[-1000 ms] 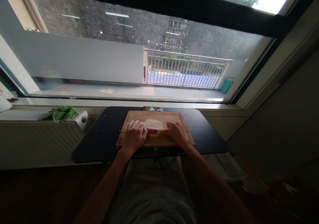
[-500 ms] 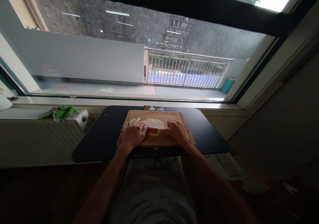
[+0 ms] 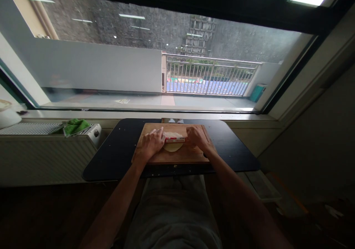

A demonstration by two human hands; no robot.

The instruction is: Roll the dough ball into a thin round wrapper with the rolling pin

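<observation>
A pale flat round of dough (image 3: 172, 146) lies on a wooden board (image 3: 191, 156) on a small black table (image 3: 116, 156). Across the dough lies a cylinder with a red and white label (image 3: 174, 140), used like a rolling pin. My left hand (image 3: 151, 144) presses on its left end, fingers lying flat over it. My right hand (image 3: 197, 137) presses on its right end in the same way. The cylinder sits over the far half of the dough.
A white radiator (image 3: 41, 145) stands to the left with a green cloth (image 3: 76, 126) on top. A large window with a sill (image 3: 138, 114) runs behind the table. A wall (image 3: 318, 130) closes the right side. My lap is below the table edge.
Both hands have pushed the cylinder away from me, from the near part of the dough to its far part. The near edge of the dough now shows.
</observation>
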